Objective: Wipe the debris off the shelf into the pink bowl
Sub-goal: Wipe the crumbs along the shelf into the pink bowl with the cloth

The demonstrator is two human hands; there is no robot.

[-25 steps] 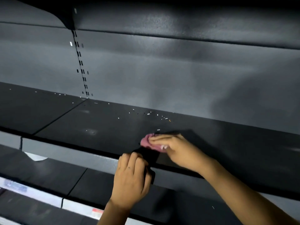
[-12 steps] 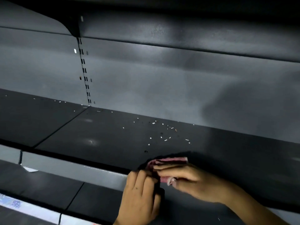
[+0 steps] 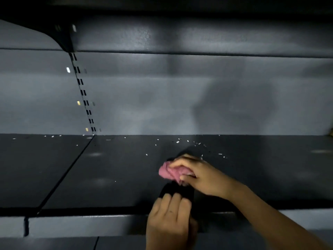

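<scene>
Since the earlier frames our right hand (image 3: 200, 175) has gone back from the front edge onto the dark shelf (image 3: 117, 168), and it carries the pink cloth (image 3: 168, 171) with it; half a second ago the cloth was at the near lip, just beside our left hand. Now we press the cloth on the shelf surface, a little to the right of the middle, and our right fingers (image 3: 180, 162) are closed around it, so that it is bunched and its left end comes out of the grip. Our left hand (image 3: 169, 221) is nearer, at the front edge of the shelf, with the fingers curled together over something dark (image 3: 177, 190) that reaches up toward the cloth; we cannot tell what this thing is, and we see no pink bowl in the view. Small white debris (image 3: 187, 141) lies scattered on the far part of the shelf, near the grey back wall (image 3: 162, 98), mostly just beyond and to the right of the cloth, and a few more pieces lie far to the left, close to the slotted upright (image 3: 84, 98). One seam (image 3: 66, 174) runs diagonally over the shelf on the left side. Above, another dark shelf (image 3: 180, 33) closes the view.
</scene>
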